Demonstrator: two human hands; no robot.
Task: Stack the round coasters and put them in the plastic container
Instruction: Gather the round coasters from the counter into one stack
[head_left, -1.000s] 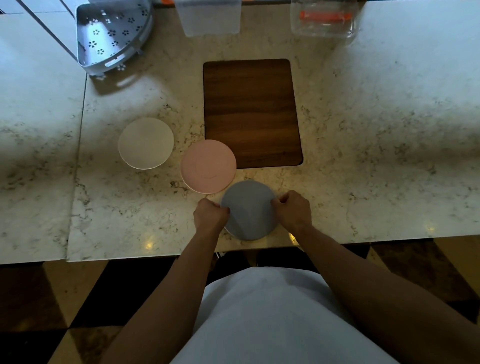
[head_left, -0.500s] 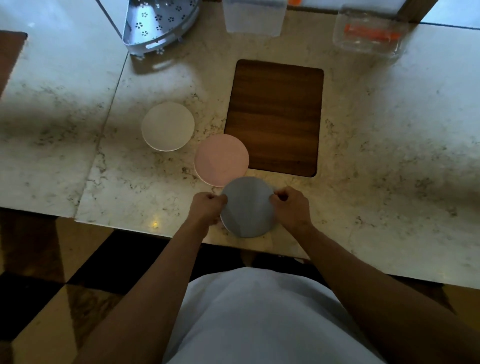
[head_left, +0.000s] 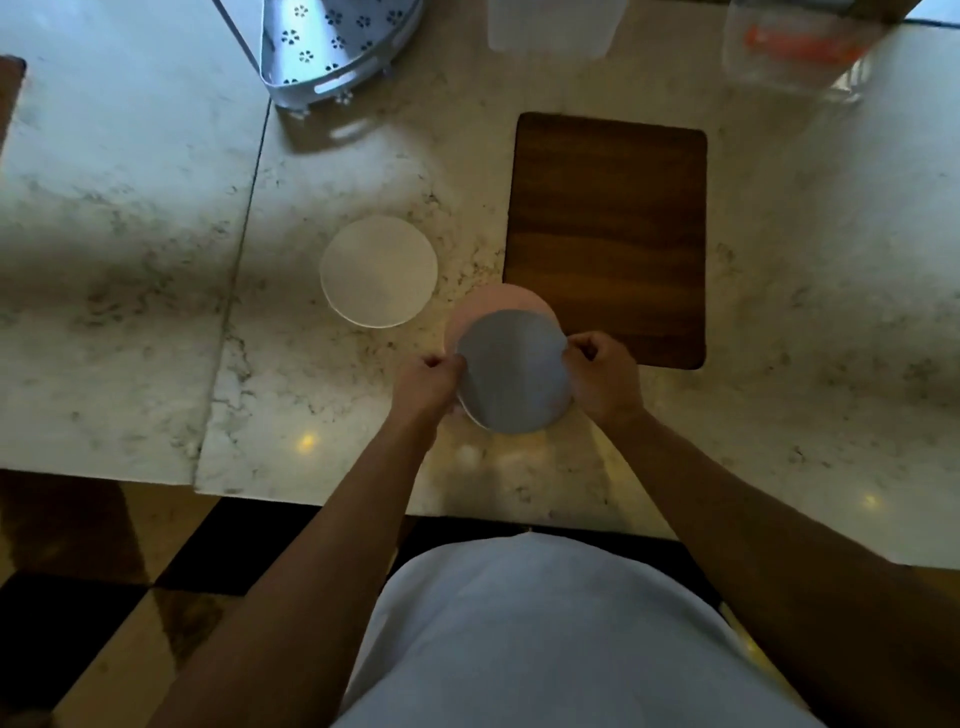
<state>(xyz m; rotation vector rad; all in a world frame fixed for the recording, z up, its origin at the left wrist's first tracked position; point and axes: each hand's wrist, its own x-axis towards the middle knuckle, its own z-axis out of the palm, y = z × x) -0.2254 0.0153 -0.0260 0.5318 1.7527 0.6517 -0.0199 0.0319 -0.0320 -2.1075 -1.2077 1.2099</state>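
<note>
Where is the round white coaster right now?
In the head view, the round white coaster lies flat on the marble counter, left of the wooden board and apart from the pink coaster.

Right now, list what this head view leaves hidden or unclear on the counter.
- Pink coaster: mostly covered by the grey coaster held over it between the left hand and right hand; whether they touch is unclear.
- Frosted plastic container: cut off by the top edge.
- Clear container with something orange inside: blurred, partly cut off.
- Perforated metal rack: top cropped.
</note>
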